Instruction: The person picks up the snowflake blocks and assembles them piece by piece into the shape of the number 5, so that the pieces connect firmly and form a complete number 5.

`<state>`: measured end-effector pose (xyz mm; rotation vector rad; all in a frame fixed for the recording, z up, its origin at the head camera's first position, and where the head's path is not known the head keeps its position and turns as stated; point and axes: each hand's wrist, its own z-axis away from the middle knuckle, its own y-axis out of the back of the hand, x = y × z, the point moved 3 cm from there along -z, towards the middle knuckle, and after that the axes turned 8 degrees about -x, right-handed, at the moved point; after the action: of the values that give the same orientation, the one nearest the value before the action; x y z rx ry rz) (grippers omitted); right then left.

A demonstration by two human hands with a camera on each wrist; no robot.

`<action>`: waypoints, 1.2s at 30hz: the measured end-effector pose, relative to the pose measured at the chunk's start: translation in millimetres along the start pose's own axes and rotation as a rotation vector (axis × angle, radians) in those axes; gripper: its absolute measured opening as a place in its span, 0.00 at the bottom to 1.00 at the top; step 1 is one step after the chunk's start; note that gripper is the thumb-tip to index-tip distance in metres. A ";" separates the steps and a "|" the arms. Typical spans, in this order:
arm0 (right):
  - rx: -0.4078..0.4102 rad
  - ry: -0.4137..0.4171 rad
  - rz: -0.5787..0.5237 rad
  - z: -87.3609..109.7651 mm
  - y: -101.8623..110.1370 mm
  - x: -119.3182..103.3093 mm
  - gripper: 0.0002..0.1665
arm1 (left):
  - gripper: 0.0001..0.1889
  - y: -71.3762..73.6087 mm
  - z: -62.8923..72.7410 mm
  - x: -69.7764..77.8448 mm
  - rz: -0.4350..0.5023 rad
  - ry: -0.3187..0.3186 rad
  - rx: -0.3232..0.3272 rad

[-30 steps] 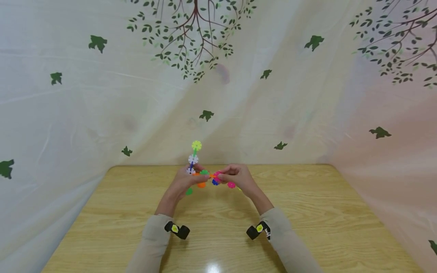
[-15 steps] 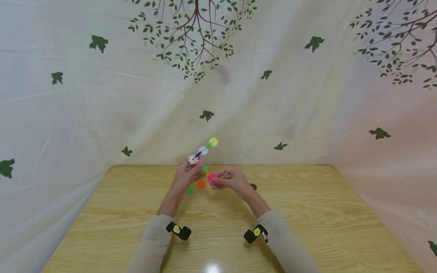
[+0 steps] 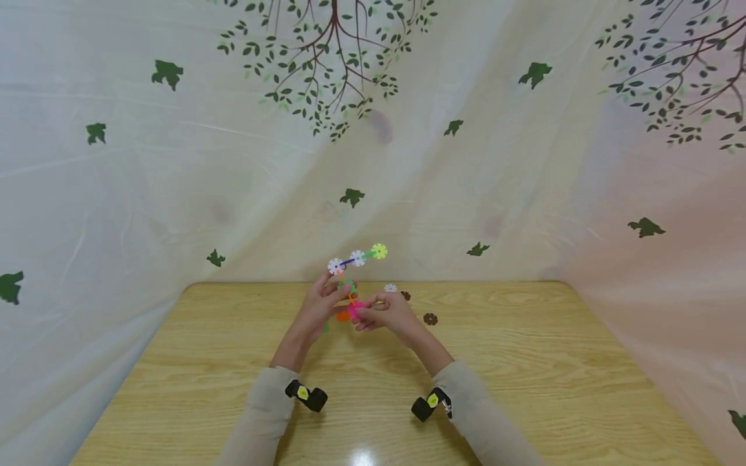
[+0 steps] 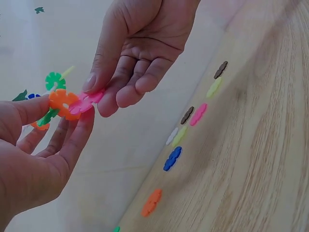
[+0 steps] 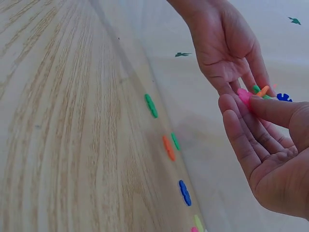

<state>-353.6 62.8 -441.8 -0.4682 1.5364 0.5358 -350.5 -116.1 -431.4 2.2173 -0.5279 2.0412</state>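
Observation:
In the head view my left hand [image 3: 315,307] holds a chain of interlocking plastic snowflake discs by its green disc [image 3: 348,287]. From there the chain bends at a white disc [image 3: 335,266] and runs right to a yellow disc [image 3: 379,251]. A pink disc [image 4: 87,101] joins the orange disc [image 4: 63,102] at the near end of the chain. My right hand [image 3: 392,314] pinches that pink disc between thumb and fingers. A left fingertip lies against or close under the pink disc in the left wrist view. Fingers hide part of the joints.
Loose discs lie on the wooden table [image 3: 361,388] below and beyond the hands: brown [image 3: 430,319], white [image 3: 390,288], blue [image 4: 173,158], orange [image 4: 152,202] and green [image 5: 151,105] among them. A printed cloth [image 3: 280,213] hangs behind the table's far edge.
The chain has turned from pointing up to pointing right. My right hand has moved left and slightly down with the pink disc, uncovering brown and white discs behind it.

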 end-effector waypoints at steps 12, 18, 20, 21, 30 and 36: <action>-0.011 -0.001 0.050 -1.2 3.4 -1.7 0.13 | 0.33 -2.1 3.8 3.5 -0.015 0.037 -0.070; -0.040 -0.048 0.183 0.6 17.4 -11.1 0.17 | 0.32 3.3 3.4 3.9 -0.037 0.052 -0.081; -0.050 -0.061 0.245 1.0 24.8 -16.2 0.18 | 0.32 5.4 3.6 4.7 -0.052 0.052 -0.084; -0.055 -0.067 0.275 1.1 28.7 -18.6 0.18 | 0.33 6.3 3.5 5.1 -0.056 0.049 -0.084; -0.149 -0.085 0.571 4.6 66.3 -23.9 0.15 | 0.33 10.4 5.8 7.4 -0.080 0.057 -0.101; -0.200 -0.120 0.713 10.4 86.0 -17.4 0.11 | 0.31 11.1 6.1 10.8 -0.074 0.047 -0.092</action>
<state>-395.8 137.4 -420.4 -0.0167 1.5184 1.2522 -347.5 -130.4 -423.3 2.1000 -0.5170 1.9849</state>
